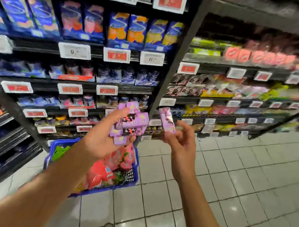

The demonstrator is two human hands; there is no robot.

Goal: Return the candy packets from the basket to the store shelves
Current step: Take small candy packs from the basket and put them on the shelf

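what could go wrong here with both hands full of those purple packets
1. The left hand holds a loose stack of purple packets fanned at odd angles; one could slide off and drop toward the blue basket or the tiled floor.
2. The right hand only pinches a single purple packet at its lower end, so it may slip.

A blue basket (135, 172) of packets stands on the tiled floor (231, 186).
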